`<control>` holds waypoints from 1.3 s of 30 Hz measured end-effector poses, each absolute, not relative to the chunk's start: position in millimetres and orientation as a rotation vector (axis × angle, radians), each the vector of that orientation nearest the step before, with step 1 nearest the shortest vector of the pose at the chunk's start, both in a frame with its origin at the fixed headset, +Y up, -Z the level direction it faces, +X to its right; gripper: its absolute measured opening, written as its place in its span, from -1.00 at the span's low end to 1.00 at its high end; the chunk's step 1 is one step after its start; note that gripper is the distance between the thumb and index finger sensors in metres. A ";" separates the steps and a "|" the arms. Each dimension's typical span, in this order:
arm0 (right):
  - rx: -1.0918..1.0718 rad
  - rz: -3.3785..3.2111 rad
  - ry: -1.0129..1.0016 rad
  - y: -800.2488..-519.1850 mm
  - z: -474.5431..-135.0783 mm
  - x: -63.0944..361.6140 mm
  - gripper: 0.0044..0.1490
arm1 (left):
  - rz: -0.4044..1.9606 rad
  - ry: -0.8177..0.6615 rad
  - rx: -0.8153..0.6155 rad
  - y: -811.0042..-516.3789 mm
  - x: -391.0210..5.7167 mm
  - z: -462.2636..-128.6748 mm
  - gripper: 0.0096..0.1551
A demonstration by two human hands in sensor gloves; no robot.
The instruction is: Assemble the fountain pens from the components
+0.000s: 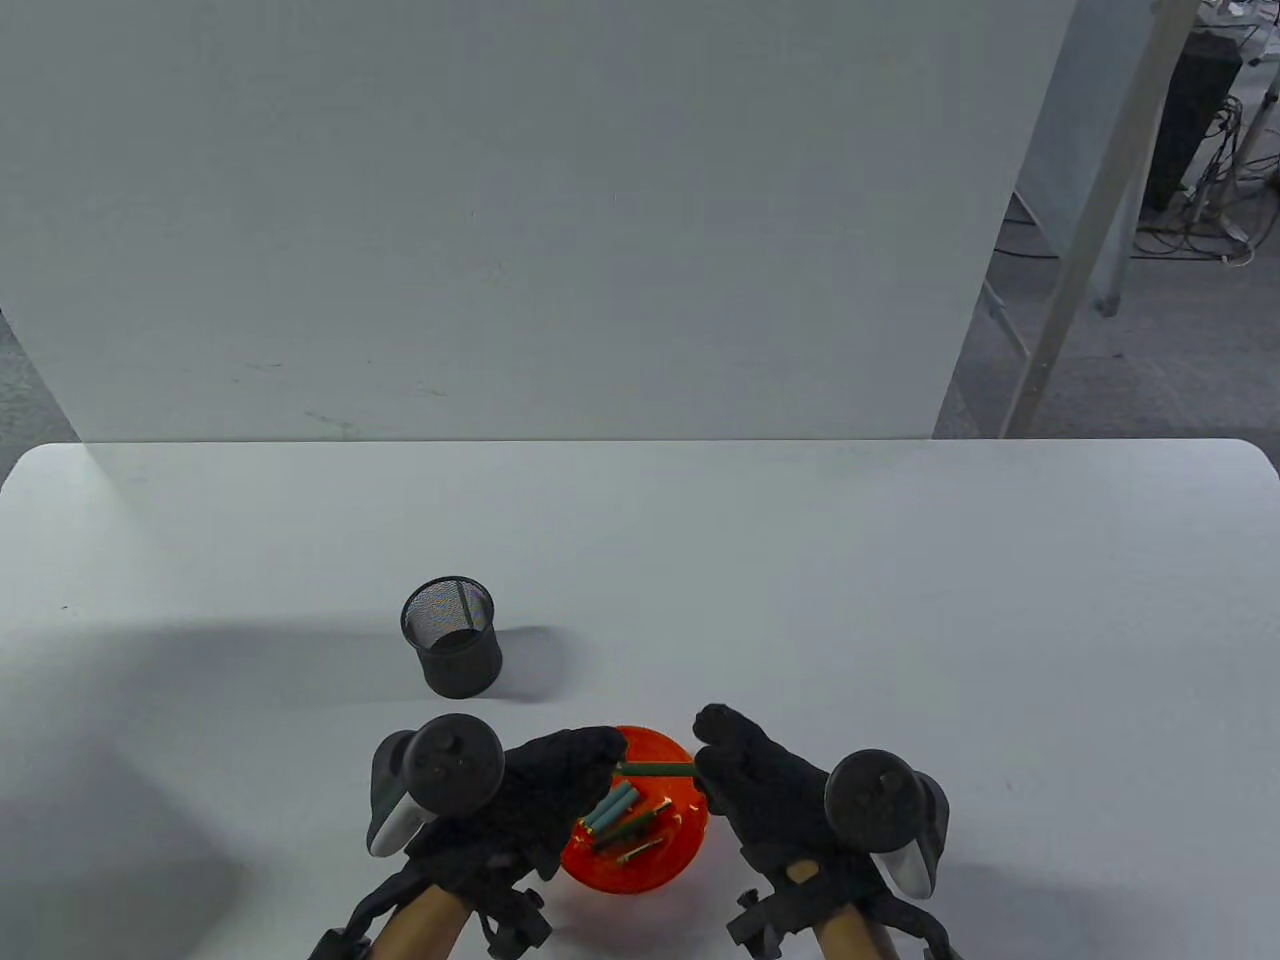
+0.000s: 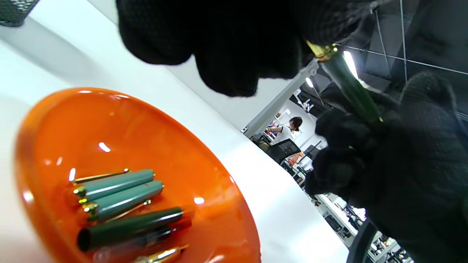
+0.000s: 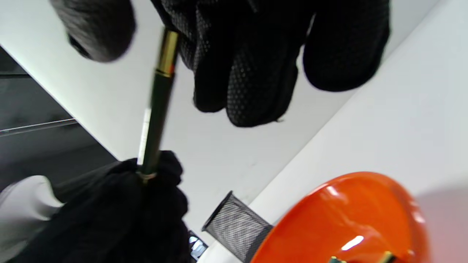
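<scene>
A dark green pen [image 1: 655,769] with gold rings is held level above the orange bowl [image 1: 672,860], one end in each hand. My left hand [image 1: 560,780] grips its left end and my right hand [image 1: 745,765] grips its right end. The pen also shows in the left wrist view [image 2: 353,89] and in the right wrist view [image 3: 157,109]. Inside the bowl [image 2: 146,128] lie two teal caps [image 2: 117,184] with gold clips, a dark green barrel [image 2: 128,226] and other gold-trimmed pieces.
A black mesh pen cup [image 1: 452,650] stands on the white table behind and to the left of the bowl. It also shows in the right wrist view [image 3: 237,226]. A white board stands upright behind the table.
</scene>
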State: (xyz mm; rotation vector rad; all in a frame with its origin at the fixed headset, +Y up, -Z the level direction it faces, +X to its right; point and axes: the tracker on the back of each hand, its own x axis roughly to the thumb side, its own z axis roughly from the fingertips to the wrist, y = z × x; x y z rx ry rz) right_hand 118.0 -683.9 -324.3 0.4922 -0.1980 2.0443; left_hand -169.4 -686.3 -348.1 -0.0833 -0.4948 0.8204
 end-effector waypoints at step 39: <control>0.414 2.110 -0.277 -683.0 -323.4 123.5 -0.46 | 0.836 -0.487 -0.075 -685.3 -169.6 -348.8 -0.47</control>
